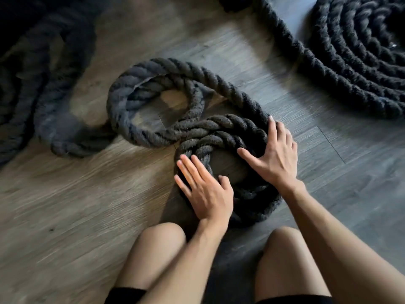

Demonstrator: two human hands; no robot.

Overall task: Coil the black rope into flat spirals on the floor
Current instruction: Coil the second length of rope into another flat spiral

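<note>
Black rope (221, 137) coil half-formed under your flat left hand (206, 189) and right hand (276, 154), neither gripping; next, tighten its centre.

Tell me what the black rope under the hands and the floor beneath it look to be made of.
Black rope: thick twisted strands with a matte, fuzzy surface and loose fibres along the edges, so likely a soft fibre such as cotton or a synthetic; which one cannot be told. Floor: grey-brown planks with printed-looking wood grain, visible seams and a low sheen, probably laminate or vinyl rather than raw wood.
</note>
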